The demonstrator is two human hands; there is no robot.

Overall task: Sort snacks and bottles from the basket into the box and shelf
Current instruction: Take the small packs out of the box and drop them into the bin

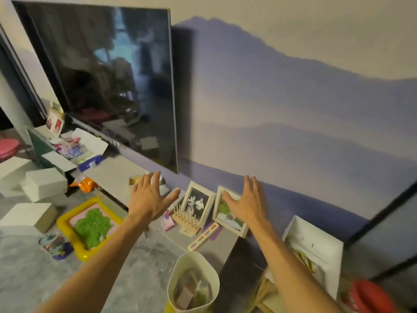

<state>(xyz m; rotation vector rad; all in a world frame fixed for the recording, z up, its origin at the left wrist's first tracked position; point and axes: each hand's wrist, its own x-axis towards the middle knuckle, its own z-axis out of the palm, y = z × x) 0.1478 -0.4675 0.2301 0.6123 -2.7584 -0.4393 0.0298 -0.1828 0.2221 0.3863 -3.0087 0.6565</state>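
From the head view we count three containers. Nearest us a tall cream plastic bin point(195, 261) stands on the floor, holding crumpled wrappers and paper scraps point(191, 290) too blurred for us to name. To its left on the floor lies a yellow-rimmed tray point(61, 222) with a pink bottom, heaped with green shredded stuff point(92, 227). Far left, on the low grey shelf point(117, 175) under the dark television point(108, 82), sits an open white cardboard box point(92, 141) with its flaps out and pink and blue packets point(71, 149) inside. Those packets, small and glossy, are among the snacks we can make out. The others are an orange packet point(85, 184) by the shelf's front edge and a small pink packet point(167, 222) lying flat on the shelf just beside a wooden peg rack point(186, 219). The left hand point(147, 199) hangs over the shelf with fingers spread wide, grasping nothing. The right hand point(247, 199) is likewise splayed and released in front of a white-framed colour photo point(232, 220); whether it touches the frame we cannot tell. A white-framed black-and-white photo point(198, 204) leans between the two hands.
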